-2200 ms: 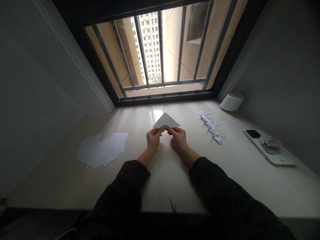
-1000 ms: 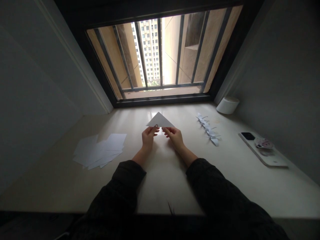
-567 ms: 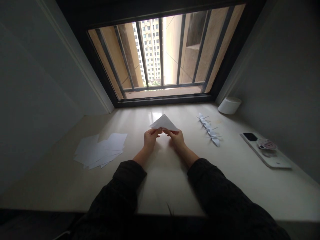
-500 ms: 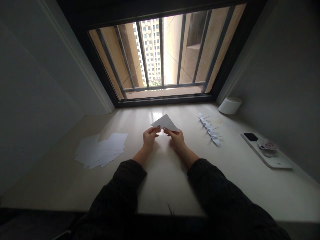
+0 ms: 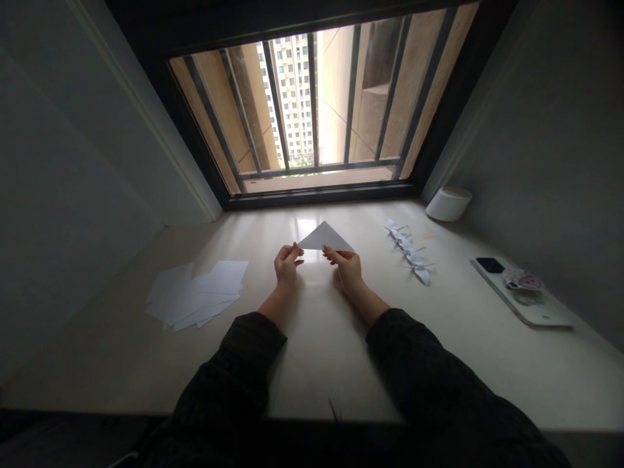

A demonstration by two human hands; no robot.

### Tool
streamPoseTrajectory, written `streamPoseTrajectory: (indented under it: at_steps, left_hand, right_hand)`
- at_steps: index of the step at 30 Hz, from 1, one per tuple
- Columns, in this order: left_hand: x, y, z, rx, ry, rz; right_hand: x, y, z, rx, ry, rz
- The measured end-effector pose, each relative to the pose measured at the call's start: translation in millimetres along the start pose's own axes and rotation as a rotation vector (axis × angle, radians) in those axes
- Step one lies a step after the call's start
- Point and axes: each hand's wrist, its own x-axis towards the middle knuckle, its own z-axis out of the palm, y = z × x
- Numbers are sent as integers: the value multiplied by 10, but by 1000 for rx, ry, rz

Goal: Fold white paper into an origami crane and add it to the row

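White paper triangle [image 5: 324, 236]: the left hand [image 5: 286, 265] pinches one corner in its fingers, the right hand [image 5: 350, 267] grips near mid-edge, spread apart probably to keep it taut over the counter [image 5: 322, 364]. Flat sheets [image 5: 197, 294] lie overlapping leftward; small folded figures [image 5: 404, 243] line up rightward, perhaps keeping both kinds separate. A phone [image 5: 539, 311] lies farther right.

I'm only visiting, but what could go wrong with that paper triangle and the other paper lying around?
The paper triangle might skew or crumple: the left hand pinches only its left corner, the right hand its lower edge.
The right arm could brush the folded paper pieces beside it.
The loose sheets overlap unevenly, so a bump might scatter them.
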Motion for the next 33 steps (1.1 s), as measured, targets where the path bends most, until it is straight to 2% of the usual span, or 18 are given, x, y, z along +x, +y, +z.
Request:
streamPoseTrajectory:
  at_steps: [6,8,12,14,18,22,26,33]
  left_hand:
    - [33,-29,-3,-41,104,30]
    - [18,-21,7,-13,42,46]
    - [-44,-25,40,152,-220,102]
    - [-65,-36,52,209,-259,120]
    - [-66,-37,53,217,-176,124]
    - [-55,-17,40,219,-133,138]
    - [-39,-34,20,251,-138,143]
    - [18,-60,-22,354,-95,187]
  right_hand:
    - [-1,-36,-13,25,27,-14]
    - [2,-35,-16,37,29,-18]
    - [-2,-17,-9,7,-19,-20]
    - [-6,-3,-2,-33,-67,-14]
    - [2,31,3,-85,-139,-11]
    - [21,29,-21,-41,-100,-65]
    - [30,-6,-43,2,-85,-157]
    - [38,8,-29,73,-147,-114]
